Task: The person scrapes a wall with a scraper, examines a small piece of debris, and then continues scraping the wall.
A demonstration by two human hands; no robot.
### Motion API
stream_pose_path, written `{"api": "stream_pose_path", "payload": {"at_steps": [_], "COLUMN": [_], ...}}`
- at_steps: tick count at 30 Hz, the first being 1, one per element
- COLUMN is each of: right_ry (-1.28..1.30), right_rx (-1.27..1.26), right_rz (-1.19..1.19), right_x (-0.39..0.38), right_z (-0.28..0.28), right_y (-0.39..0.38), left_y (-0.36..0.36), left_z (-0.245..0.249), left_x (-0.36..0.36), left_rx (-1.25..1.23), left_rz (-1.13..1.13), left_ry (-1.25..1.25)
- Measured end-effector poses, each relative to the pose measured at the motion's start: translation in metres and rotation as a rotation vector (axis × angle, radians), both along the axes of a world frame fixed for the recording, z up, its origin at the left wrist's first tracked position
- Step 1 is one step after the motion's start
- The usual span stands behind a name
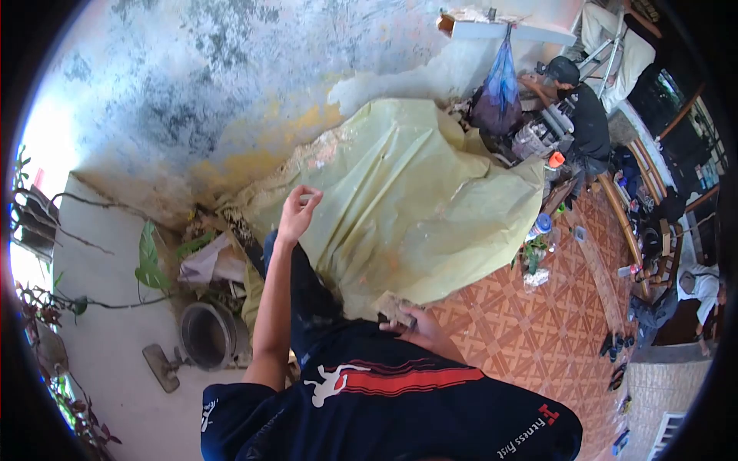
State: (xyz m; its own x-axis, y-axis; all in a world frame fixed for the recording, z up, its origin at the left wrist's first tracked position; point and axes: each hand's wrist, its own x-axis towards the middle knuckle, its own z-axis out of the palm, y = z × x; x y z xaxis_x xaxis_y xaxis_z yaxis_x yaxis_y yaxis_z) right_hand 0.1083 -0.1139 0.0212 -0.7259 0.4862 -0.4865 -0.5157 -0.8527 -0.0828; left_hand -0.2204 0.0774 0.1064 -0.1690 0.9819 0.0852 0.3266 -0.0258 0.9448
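My left hand point(300, 213) is raised over the left part of a pale green sheet point(407, 200), its fingers curled towards the thumb; whether anything small is between them cannot be made out. Low in front of my body, my right hand point(419, 326) grips a flat, rough, tan piece point(394, 308) that looks like a sponge or sanding block. The creased sheet covers a heap against the stained wall point(192, 92), where the paint is patchy and peeling.
A dark bucket point(207, 336) and a brush-like tool point(161, 368) lie at the left. Blue bags point(501, 88) hang at upper right beside a crouching person point(588, 115). Other people are farther right. Planks point(600, 276) lie on the patterned tiles point(500, 323).
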Motion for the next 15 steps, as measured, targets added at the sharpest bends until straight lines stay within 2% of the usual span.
{"api": "stream_pose_path", "payload": {"at_steps": [4,6,7,8,10,12,13,15], "right_ry": [0.025,-0.122,-0.197,-0.322,-0.576,-0.720,-0.789,-0.892], "right_rx": [0.041,0.110,0.144,0.278,0.560,0.672,0.728,0.879], "right_rz": [0.019,-0.095,-0.153,-0.131,-0.095,-0.178,-0.228,-0.218], "right_x": [0.004,0.007,0.009,0.012,0.013,-0.002,-0.012,-0.043], "right_z": [0.017,0.033,0.039,0.038,0.035,0.040,0.044,0.047], "right_y": [0.019,0.038,0.051,0.069,0.109,0.146,0.167,0.213], "left_y": [0.043,0.075,0.093,0.125,0.178,0.229,0.248,0.289], "left_z": [0.021,0.042,0.054,0.053,0.083,0.130,0.154,0.182], "left_x": [-0.043,-0.070,-0.082,-0.110,-0.158,-0.200,-0.216,-0.260], "left_rx": [0.057,0.065,0.175,0.254,0.597,0.721,0.652,0.575], "left_rz": [0.062,0.081,0.119,0.119,0.340,0.565,0.691,0.765], "left_ry": [0.099,0.168,0.249,0.333,0.892,1.004,1.076,1.183]}}
